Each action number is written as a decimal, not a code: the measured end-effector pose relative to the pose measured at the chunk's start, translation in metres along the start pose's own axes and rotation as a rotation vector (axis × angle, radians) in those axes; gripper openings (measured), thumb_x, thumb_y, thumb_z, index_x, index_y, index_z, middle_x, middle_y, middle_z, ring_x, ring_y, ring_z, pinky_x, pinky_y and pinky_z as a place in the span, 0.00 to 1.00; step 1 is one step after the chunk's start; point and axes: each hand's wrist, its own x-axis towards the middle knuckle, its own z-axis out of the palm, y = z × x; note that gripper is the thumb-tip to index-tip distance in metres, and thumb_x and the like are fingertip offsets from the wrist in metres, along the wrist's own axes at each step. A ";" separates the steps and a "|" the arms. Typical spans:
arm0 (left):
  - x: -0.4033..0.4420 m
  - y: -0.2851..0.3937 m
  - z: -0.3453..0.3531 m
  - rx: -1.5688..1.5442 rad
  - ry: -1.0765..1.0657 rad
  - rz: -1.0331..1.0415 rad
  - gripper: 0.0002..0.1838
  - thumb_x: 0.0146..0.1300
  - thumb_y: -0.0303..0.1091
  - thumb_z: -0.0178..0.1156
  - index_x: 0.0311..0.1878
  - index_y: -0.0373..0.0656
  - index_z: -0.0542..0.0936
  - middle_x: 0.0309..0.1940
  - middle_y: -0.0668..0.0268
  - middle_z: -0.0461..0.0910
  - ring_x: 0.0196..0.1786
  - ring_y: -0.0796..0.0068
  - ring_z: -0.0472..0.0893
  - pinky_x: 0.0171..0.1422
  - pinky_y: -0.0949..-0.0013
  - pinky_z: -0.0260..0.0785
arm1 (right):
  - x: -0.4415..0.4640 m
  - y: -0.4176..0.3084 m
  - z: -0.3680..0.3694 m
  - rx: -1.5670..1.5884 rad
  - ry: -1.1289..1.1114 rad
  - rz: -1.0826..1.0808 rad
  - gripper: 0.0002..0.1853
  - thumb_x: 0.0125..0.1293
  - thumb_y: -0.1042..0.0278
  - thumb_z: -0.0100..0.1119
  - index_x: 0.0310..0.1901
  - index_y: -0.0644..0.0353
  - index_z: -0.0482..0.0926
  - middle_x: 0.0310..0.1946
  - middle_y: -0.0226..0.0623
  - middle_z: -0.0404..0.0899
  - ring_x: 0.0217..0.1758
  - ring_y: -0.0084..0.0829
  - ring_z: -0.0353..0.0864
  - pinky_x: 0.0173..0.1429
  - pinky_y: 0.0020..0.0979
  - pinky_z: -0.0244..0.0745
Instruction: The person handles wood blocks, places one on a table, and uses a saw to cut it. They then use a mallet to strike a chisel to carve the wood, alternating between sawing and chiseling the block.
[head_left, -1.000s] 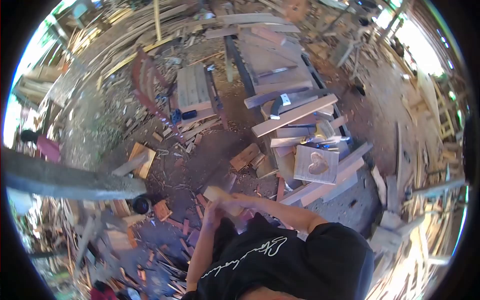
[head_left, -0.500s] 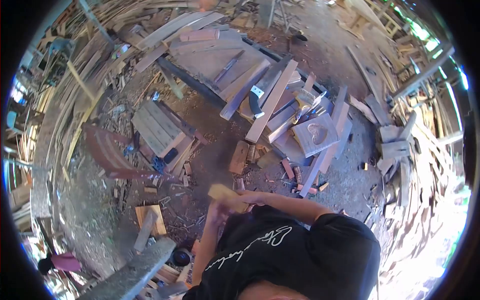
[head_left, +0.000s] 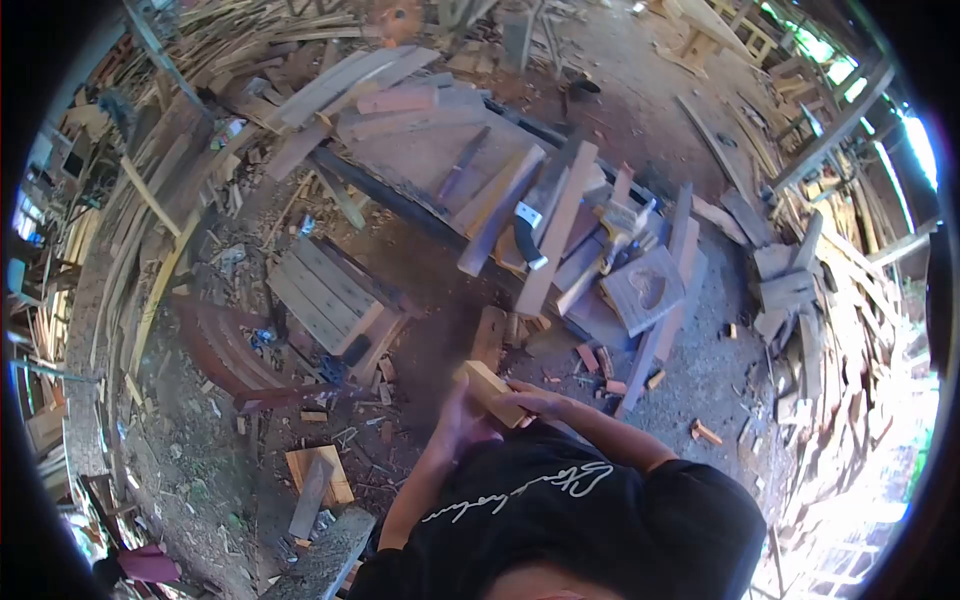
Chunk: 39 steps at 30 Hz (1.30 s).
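A light yellowish wooden block is held between my two hands in front of my body. My left hand grips its left side from below, with the fingers partly hidden. My right hand is closed on the block's right end. Just beyond the block a reddish-brown piece of wood lies near the bench. On the cluttered bench to the right are a board with a heart-shaped hollow, a brush, a saw with a dark handle and a long plank.
A slatted wooden piece and a curved reddish frame are at the left. A grey post rises at the lower left. Loose boards lie at the right. Another person's pink garment shows at the far lower left.
The view has turned, shifting the bench leftward overall. The block and both my hands have moved right in the view, and the block is now tilted more steeply.
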 end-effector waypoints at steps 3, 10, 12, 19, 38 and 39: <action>0.023 0.011 -0.011 0.074 0.096 0.023 0.37 0.66 0.65 0.53 0.69 0.49 0.66 0.61 0.60 0.72 0.64 0.62 0.73 0.67 0.55 0.66 | 0.005 -0.018 -0.008 0.014 -0.033 -0.068 0.31 0.66 0.46 0.60 0.63 0.56 0.66 0.42 0.35 0.77 0.34 0.23 0.81 0.27 0.22 0.77; 0.071 0.048 0.015 0.166 0.166 -0.003 0.41 0.64 0.72 0.48 0.65 0.46 0.70 0.56 0.58 0.76 0.58 0.61 0.75 0.65 0.56 0.65 | 0.024 -0.041 -0.039 0.058 0.079 -0.138 0.32 0.65 0.46 0.61 0.62 0.59 0.65 0.43 0.36 0.77 0.37 0.25 0.82 0.28 0.23 0.79; 0.094 0.050 0.005 0.211 0.193 -0.036 0.48 0.59 0.78 0.48 0.63 0.40 0.71 0.54 0.56 0.75 0.55 0.60 0.73 0.63 0.58 0.63 | 0.034 -0.044 -0.057 0.089 0.077 -0.104 0.32 0.65 0.47 0.62 0.63 0.58 0.64 0.42 0.36 0.77 0.36 0.25 0.82 0.28 0.23 0.81; 0.120 0.098 -0.002 0.189 0.213 -0.133 0.48 0.52 0.82 0.51 0.57 0.45 0.76 0.50 0.61 0.74 0.50 0.67 0.71 0.58 0.65 0.62 | 0.061 -0.086 -0.063 0.203 0.061 -0.070 0.34 0.67 0.52 0.61 0.68 0.53 0.59 0.44 0.36 0.76 0.37 0.26 0.82 0.27 0.25 0.80; 0.178 0.291 -0.013 0.472 -0.275 -0.510 0.39 0.63 0.70 0.51 0.67 0.49 0.69 0.54 0.65 0.78 0.53 0.72 0.77 0.54 0.66 0.67 | 0.116 -0.194 0.027 0.386 0.480 -0.186 0.41 0.60 0.35 0.63 0.60 0.63 0.65 0.43 0.34 0.74 0.40 0.23 0.76 0.33 0.24 0.74; 0.177 0.289 -0.014 0.485 -0.288 -0.531 0.39 0.63 0.70 0.51 0.66 0.50 0.69 0.54 0.65 0.78 0.53 0.71 0.77 0.54 0.66 0.67 | 0.112 -0.190 0.031 0.415 0.507 -0.193 0.41 0.60 0.35 0.63 0.60 0.63 0.65 0.43 0.34 0.74 0.40 0.23 0.76 0.33 0.24 0.74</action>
